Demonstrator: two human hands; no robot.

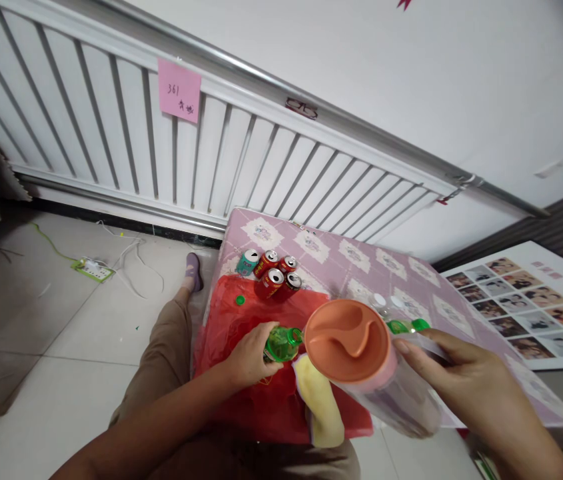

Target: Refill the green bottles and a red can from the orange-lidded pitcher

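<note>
Patterned tabletop [376, 281], red sheet [274, 313] over its near left part. Clear pitcher [404, 400], orange lid [346, 339], tilted leftward above near side; right hand [481, 373] closed around its handle. Yellow cloth [320, 403] just nearer than lid. Left hand [251, 355] curled around green bottle [281, 345] over sheet, bottle's mouth leaning right toward lid; cannot tell whether they touch. Steady wrists, lid edge lined up with mouth, light bottle grip likely work best. Cans [272, 283] stand far left; green cap [240, 301] lies nearer.
</note>
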